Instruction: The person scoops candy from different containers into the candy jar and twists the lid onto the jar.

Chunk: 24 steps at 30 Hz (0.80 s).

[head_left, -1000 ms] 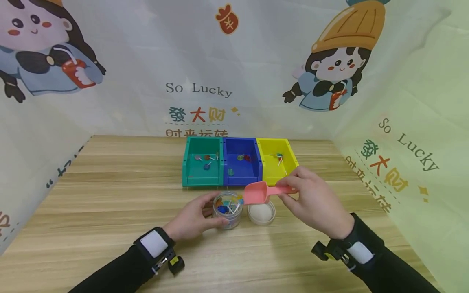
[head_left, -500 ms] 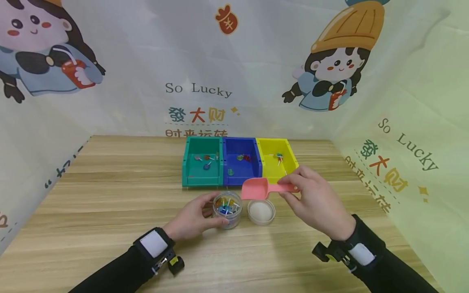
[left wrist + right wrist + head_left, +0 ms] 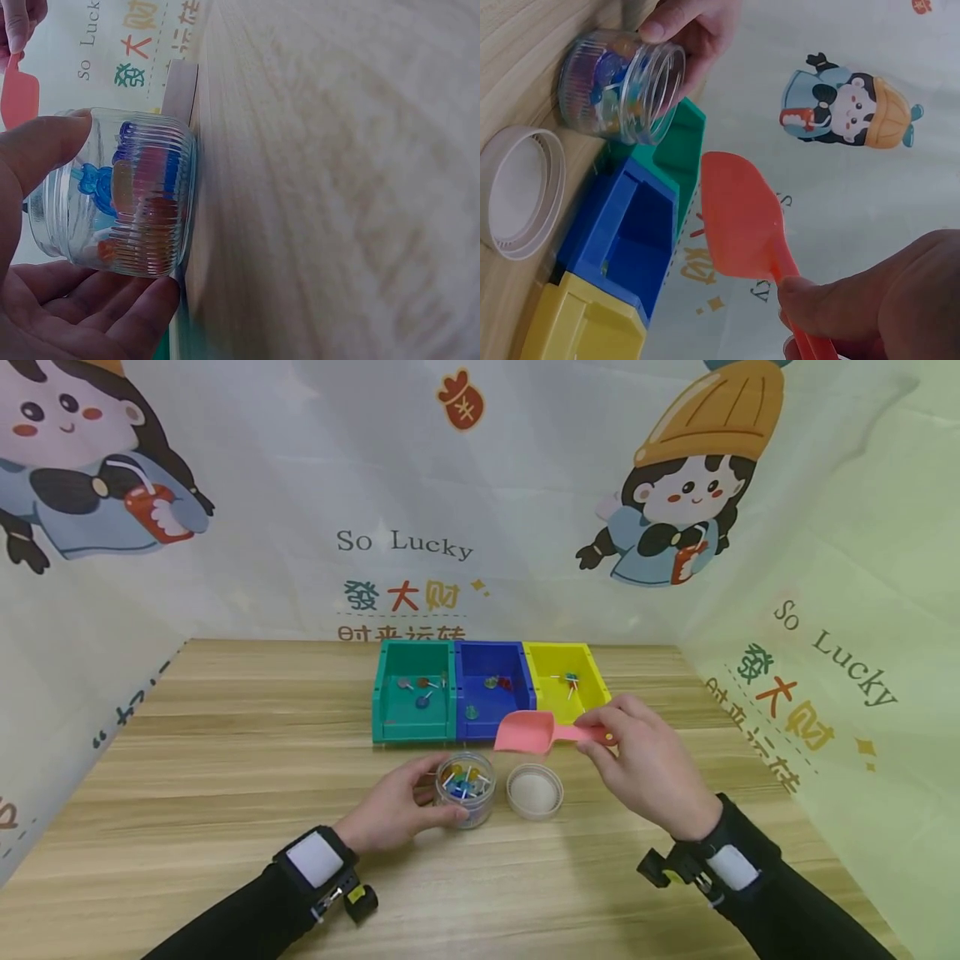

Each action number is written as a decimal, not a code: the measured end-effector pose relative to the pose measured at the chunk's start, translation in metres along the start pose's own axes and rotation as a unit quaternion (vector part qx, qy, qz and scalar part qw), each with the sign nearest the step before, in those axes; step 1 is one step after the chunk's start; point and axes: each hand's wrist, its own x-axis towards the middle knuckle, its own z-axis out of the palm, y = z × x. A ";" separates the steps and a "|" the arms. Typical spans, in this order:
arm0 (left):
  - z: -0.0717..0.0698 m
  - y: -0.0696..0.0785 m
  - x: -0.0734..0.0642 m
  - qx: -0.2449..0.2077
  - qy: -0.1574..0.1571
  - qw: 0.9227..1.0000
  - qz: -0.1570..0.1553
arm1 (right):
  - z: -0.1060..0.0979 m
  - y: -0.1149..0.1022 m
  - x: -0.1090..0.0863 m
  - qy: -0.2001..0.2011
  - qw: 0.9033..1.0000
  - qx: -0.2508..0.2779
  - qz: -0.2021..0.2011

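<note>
My left hand (image 3: 393,812) grips a clear glass jar (image 3: 477,815) that stands upright on the table, thumb at the near side and fingers behind. Inside lie small colourful pieces (image 3: 465,783), several with thin white sticks; a blue one in the left wrist view is bear-shaped. My right hand (image 3: 660,768) pinches the handle of a pink scoop (image 3: 525,732), held level above the table, right of the jar. No piece shows in its bowl. In the head view the scoop overlaps the front of the blue bin (image 3: 480,728). The upturned white lid (image 3: 535,792) lies beside the jar.
Behind the jar, a green bin (image 3: 414,731), the blue bin and a yellow bin (image 3: 553,700) stand side by side, each with a few small pieces inside. A printed cloth (image 3: 285,485) hangs behind and at both sides of the wooden table (image 3: 262,718).
The scoop has risen away from the jar's mouth toward the bins. A blue piece at its tip a second ago is no longer seen there. The left hand and jar stay put.
</note>
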 end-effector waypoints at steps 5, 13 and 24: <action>0.000 0.000 0.000 -0.004 -0.001 1.000 -0.004 | 0.003 0.008 0.003 0.011 1.000 0.003 0.020; -0.001 -0.001 0.000 -0.003 0.001 1.000 0.003 | 0.008 0.019 0.011 0.040 0.998 0.015 0.053; -0.001 0.000 -0.001 -0.007 -0.003 1.000 0.014 | 0.020 0.048 0.022 0.069 0.985 0.061 0.148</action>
